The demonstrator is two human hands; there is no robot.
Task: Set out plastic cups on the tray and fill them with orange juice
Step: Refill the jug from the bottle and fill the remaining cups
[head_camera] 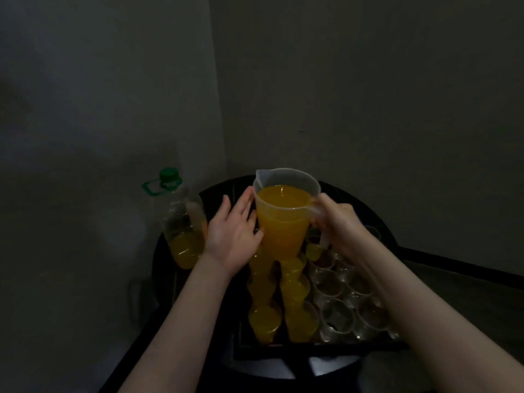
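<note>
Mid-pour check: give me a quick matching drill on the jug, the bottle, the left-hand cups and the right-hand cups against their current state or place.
Column one:
1. measuring jug
2. juice bottle
3. cups in the tray's left columns
4. cups in the tray's right columns

Column two:
A. clear and empty
B. green-capped, juice only in its lower part, left of the tray
C. filled with orange juice
D. held above the tray, right hand gripping its handle, left hand flat against its side

Pairs: 1-D, 2-B, 3-C, 4-A
</note>
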